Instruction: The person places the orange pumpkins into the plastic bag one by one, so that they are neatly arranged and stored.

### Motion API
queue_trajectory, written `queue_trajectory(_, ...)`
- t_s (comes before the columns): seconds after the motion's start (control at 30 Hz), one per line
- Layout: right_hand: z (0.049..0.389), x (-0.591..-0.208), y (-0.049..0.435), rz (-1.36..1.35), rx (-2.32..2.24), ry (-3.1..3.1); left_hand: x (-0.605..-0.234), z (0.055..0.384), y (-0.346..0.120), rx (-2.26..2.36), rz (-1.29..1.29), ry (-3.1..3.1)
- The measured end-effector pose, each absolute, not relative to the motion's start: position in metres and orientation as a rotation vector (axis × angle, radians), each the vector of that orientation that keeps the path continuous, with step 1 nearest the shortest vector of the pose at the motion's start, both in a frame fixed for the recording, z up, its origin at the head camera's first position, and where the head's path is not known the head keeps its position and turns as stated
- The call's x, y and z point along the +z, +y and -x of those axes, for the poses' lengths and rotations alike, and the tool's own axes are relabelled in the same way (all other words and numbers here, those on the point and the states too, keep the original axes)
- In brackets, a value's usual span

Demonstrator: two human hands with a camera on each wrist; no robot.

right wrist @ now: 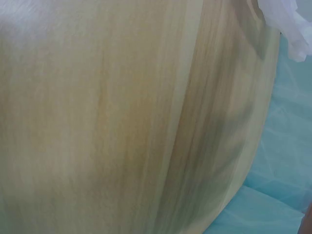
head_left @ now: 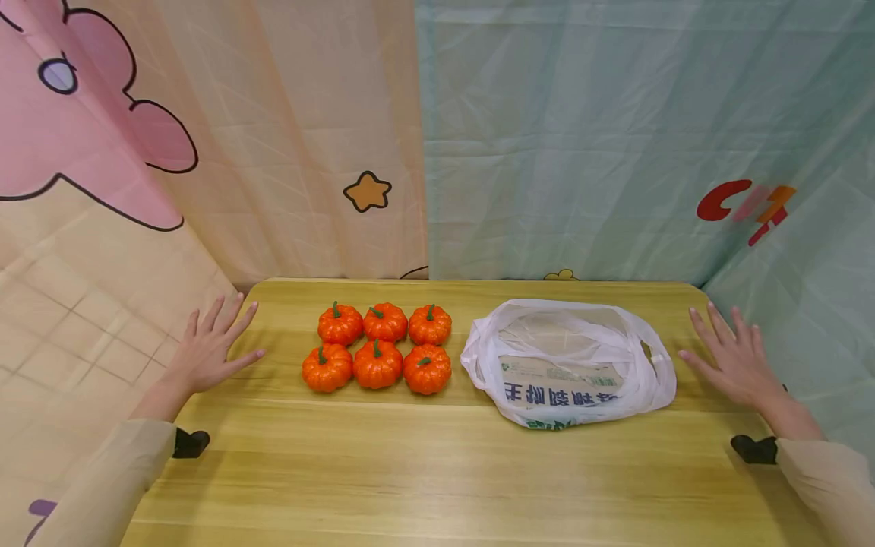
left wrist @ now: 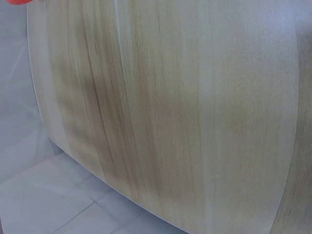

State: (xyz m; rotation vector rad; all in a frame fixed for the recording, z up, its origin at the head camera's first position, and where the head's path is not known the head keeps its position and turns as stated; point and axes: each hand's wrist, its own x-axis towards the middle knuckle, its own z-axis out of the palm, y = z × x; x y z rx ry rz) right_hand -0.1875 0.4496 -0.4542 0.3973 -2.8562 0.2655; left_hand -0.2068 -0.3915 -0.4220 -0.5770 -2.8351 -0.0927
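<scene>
Several small orange pumpkins [head_left: 378,365] with green stems stand in two rows left of the table's middle. To their right lies a white plastic bag [head_left: 652,380], its mouth spread open and printed lettering showing inside. My left hand [head_left: 210,349] hovers at the table's left edge with fingers spread, holding nothing; the pumpkins are the nearest things to it. Over by the right edge, my right hand [head_left: 738,363] is spread the same way, empty, a little apart from the bag. In the right wrist view a corner of the bag [right wrist: 285,19] shows at the top.
The wooden table [head_left: 437,471] has rounded back corners. Behind it hangs a printed curtain [head_left: 588,137], with more fabric along both sides. Dark wrist-camera mounts [head_left: 191,443] sit at both cuffs.
</scene>
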Motion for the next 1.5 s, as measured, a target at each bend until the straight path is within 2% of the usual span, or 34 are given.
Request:
queue_trajectory(0.47, 0.185, -0.456, 0.446, -0.393, 0.299, -2.859, -0.424, 0.206, -0.387, -0.101, 0.567, -2.854)
queue_trajectory(0.77, 0.187, -0.457, 0.435, -0.464, 0.583, -2.71, -0.429, 0.203, -0.372, -0.235, 0.596, -2.832)
queue_trajectory(1.03, 0.183, -0.46, 0.414, -0.427, 1.028, -2.639, -0.433, 0.197, -0.349, -0.702, 0.574, -2.753)
queue_trajectory(1.3, 0.181, -0.46, 0.398, -0.334, 1.205, -2.641, -0.439, 0.19, -0.331, -1.106, 0.523, -2.68)
queue_trajectory(1.5, 0.182, -0.463, 0.391, -0.299, 1.285, -2.64, -0.444, 0.184, -0.317, -1.201, 0.51, -2.653)
